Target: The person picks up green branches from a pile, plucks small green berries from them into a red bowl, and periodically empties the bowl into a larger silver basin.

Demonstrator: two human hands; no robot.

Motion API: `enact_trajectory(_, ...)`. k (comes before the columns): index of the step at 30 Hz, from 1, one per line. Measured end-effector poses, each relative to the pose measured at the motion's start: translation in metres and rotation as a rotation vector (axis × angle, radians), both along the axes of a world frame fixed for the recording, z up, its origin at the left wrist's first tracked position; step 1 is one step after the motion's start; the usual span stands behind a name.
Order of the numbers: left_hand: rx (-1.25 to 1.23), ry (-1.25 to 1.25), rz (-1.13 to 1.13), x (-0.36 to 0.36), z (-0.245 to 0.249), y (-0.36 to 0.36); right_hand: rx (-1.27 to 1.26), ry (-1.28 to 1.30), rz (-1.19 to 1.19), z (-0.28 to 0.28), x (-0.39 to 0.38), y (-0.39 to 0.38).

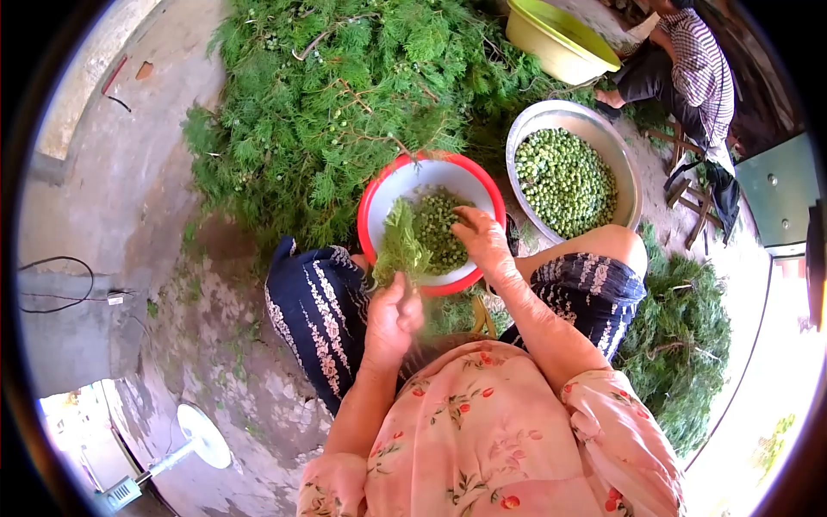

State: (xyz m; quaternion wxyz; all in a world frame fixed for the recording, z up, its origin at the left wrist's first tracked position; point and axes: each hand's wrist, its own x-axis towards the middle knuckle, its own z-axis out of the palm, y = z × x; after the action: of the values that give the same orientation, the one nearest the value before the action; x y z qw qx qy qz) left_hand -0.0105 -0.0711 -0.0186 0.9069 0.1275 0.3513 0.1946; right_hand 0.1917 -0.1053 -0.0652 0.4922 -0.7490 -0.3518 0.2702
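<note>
My left hand (392,314) grips the stem of a feathery green sprig (401,246), holding it over a red-rimmed white bowl (385,188) that rests on my knees. Small green berries (441,228) lie in that bowl. My right hand (482,243) reaches into the bowl, fingers pinched among the berries beside the sprig; whether it holds any I cannot tell.
A large heap of green branches (345,95) lies ahead on the concrete. A metal basin (627,168) full of green berries stands to the right, a yellow-green basin (560,39) beyond it. Another person (689,69) sits at the far right. More branches (680,336) lie right of my knee. A fan (194,444) stands lower left.
</note>
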Motion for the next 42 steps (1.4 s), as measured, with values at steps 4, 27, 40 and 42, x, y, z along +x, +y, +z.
enact_trajectory(4, 0.04, 0.002, -0.064, 0.003, -0.002, 0.001, 0.024, 0.408, 0.22, 0.049, -0.034, -0.004)
enact_trajectory(27, 0.046, 0.1, -0.053, 0.004, 0.004, -0.007, -0.037, 0.625, 0.075, 0.057, -0.059, 0.001)
enact_trajectory(40, 0.04, 0.111, -0.025, 0.01, -0.006, -0.009, 0.0, 0.692, -0.171, 0.035, -0.071, 0.005)
enact_trajectory(42, 0.045, 0.16, -0.024, 0.011, -0.006, -0.01, 0.133, 0.268, -0.154, 0.013, -0.074, 0.007)
